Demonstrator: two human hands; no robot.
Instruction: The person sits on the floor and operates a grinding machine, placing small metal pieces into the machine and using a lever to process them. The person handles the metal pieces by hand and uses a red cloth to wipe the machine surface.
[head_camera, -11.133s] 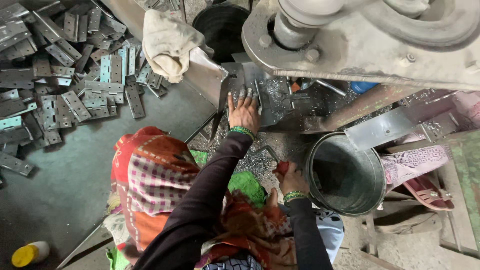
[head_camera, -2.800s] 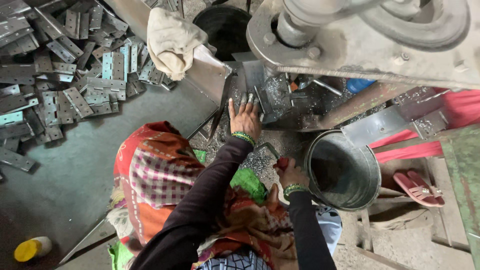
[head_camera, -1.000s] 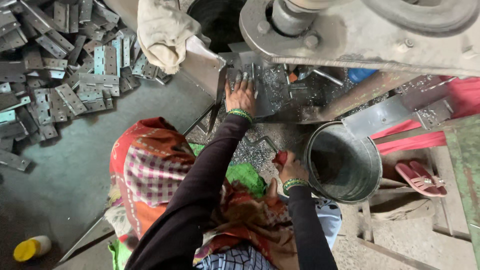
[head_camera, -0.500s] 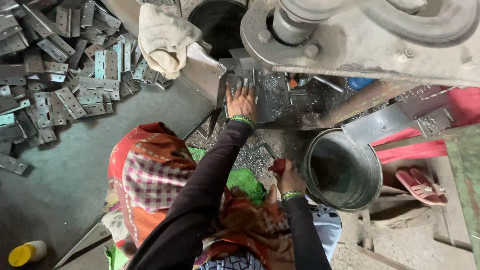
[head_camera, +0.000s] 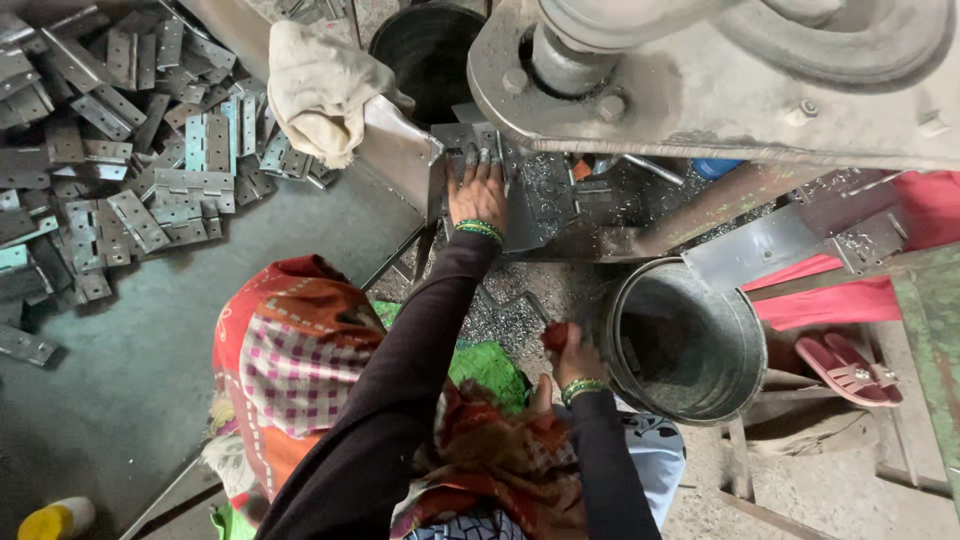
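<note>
A left hand (head_camera: 478, 192) is laid flat, fingers spread, on a metal plate (head_camera: 520, 195) under the press (head_camera: 700, 80) at twelve o'clock. A right hand (head_camera: 572, 352) is closed around a red object (head_camera: 553, 334) beside a steel bucket (head_camera: 730, 310) at four o'clock.

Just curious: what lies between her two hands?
In the head view, between left hand and right hand lies a surface strewn with small metal scraps.
</note>
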